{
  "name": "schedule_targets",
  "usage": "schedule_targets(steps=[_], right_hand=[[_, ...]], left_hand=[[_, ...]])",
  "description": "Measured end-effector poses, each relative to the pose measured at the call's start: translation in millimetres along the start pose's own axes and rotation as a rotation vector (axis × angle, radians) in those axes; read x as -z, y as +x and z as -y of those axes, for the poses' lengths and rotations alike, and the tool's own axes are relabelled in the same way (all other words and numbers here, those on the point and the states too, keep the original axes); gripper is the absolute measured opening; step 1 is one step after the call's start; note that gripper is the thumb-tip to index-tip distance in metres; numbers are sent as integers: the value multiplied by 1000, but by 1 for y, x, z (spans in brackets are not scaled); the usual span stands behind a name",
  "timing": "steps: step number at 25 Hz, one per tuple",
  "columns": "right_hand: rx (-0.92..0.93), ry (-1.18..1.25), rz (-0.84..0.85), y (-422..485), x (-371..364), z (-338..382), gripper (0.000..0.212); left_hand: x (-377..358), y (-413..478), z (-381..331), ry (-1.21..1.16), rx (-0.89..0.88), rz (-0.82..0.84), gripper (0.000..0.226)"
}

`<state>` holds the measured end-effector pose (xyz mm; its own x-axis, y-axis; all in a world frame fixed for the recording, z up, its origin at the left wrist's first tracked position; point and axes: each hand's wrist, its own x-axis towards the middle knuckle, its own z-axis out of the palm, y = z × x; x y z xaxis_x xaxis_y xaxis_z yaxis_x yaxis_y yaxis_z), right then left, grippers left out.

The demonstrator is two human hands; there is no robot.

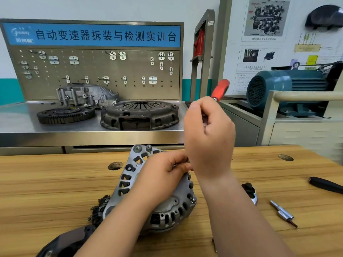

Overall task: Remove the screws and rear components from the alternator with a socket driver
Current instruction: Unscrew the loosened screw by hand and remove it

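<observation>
The silver alternator [130, 175] lies on the wooden bench [55, 182] at the centre, its rear face up. My left hand [163, 173] rests on top of it, fingers curled around something small near its right rim that I cannot make out. My right hand [207, 134] is raised above that spot and grips the shaft of a socket driver whose red handle [220, 89] points up and to the right. The driver's tip is hidden behind my hands.
A black plastic cover [66, 240] lies at the front left beside dark debris [98, 208]. To the right lie a small dark part [249, 191], silver driver bits [283, 213] and a black handle [326, 185]. Behind, a steel table carries a clutch pressure plate [139, 114], flywheel [65, 114] and gearbox housing [85, 95].
</observation>
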<state>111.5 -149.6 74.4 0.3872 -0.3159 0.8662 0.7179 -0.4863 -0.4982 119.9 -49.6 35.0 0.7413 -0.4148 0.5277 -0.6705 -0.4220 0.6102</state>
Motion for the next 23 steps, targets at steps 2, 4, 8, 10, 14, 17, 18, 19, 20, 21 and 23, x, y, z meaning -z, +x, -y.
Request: schedule_targets(steps=[2,4,8,10,14,17,18,19,20,21,23], right_hand=[[-77,169,146,3,2,0,33],[-233,579,480,10,10,0,30],[-351,732,712,17,23,2,23],[-190,231,414,10,14,1,26],[-68,-45,29,-2,-5,7,32],[-285,451,432,7,5,6,26],[-345,658,624,11,12,6,24],[-379,819,763,14,16,6,22],[-393,894,813,16,19,5,21],[-405,874,764,16,19,3,22],[-383,564,466,12,13,0,25]], left_hand=[[-1,0,0,13,-2,3,43],[-1,-1,0,17,-16,31,29],[-1,-1,2,47,-16,44,25],[-1,0,0,37,18,9,31],[1,-1,-9,83,15,-11,69],[-1,-2,-1,49,9,-13,28],[-1,-2,1,38,28,-7,17],[0,-2,2,17,37,-4,16],[1,-2,3,17,18,-3,22],[1,-2,3,37,0,5,28],[-1,0,2,67,16,17,24]])
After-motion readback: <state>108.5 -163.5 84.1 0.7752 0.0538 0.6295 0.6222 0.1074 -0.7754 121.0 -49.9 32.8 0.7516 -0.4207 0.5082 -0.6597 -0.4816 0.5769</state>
